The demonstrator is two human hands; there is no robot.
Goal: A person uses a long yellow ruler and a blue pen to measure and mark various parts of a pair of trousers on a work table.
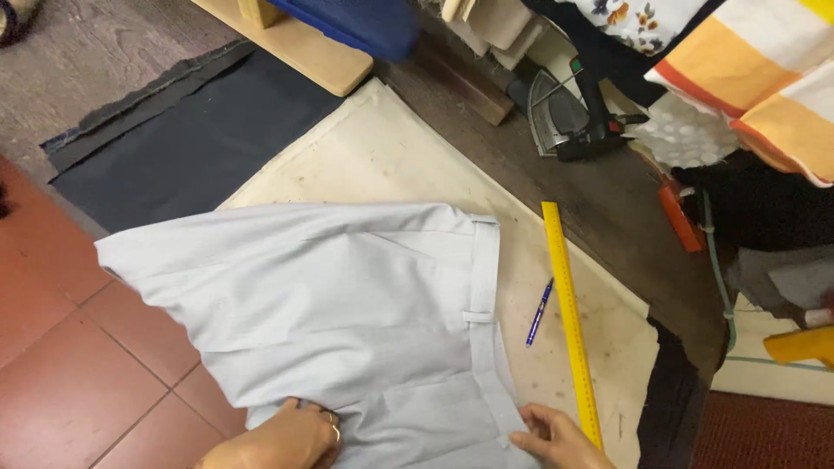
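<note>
Pale grey trousers (330,295) lie spread on a cream padded table cover (391,148), waistband toward the right. My left hand (291,434), with rings on it, presses flat on the fabric at the bottom edge of the view. My right hand (560,439) rests its fingertips on the lower end of the waistband, beside a long yellow ruler (569,321). A blue pen (539,313) lies between the waistband and the ruler.
Dark cloth (182,139) lies at the upper left beside a wooden board (304,52). An iron (556,113) rests at the back on the dark wooden table edge. Folded patterned fabrics (756,69) pile at the upper right. Red floor tiles (69,373) show at the left.
</note>
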